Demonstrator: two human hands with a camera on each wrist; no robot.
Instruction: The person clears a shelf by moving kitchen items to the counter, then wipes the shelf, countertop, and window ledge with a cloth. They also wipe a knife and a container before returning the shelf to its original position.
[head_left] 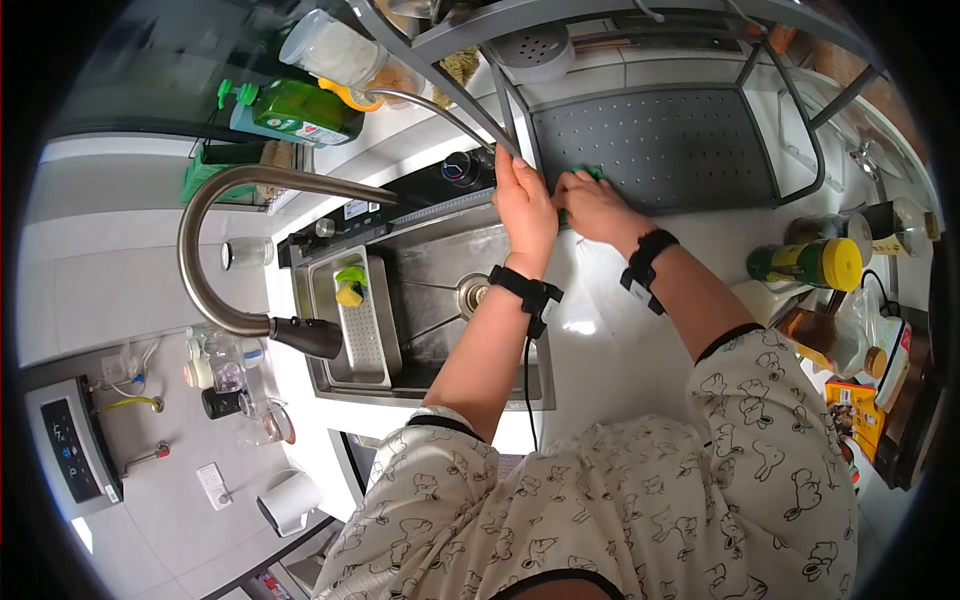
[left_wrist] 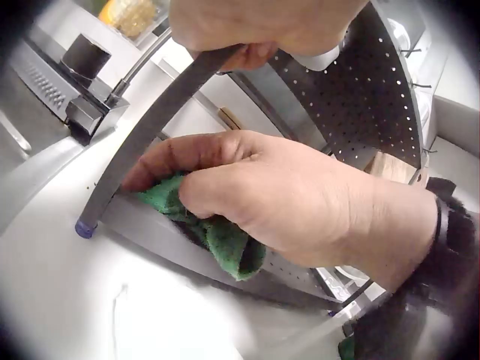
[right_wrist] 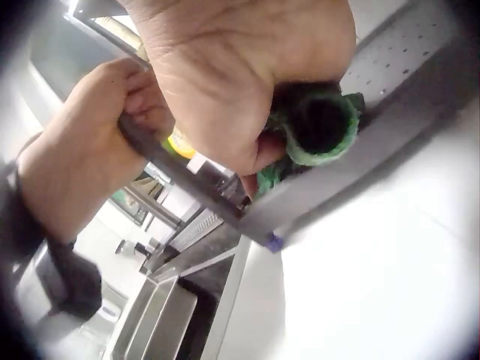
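My left hand grips the upright leg of a grey metal dish rack, its fingers curled round the bar. Beside it, my right hand holds a bunched green cloth against the rack's low front bar, close to the corner where the leg meets it. In the right wrist view, a folded loop of the cloth sticks out beneath the palm. The rack's perforated dark tray lies just beyond both hands. A blue-tipped foot ends the leg over the white countertop.
Left of the rack is a steel sink with a curved faucet and a perforated basket. Green soap bottles stand on the ledge behind. A yellow-lidded container and several jars crowd the right side.
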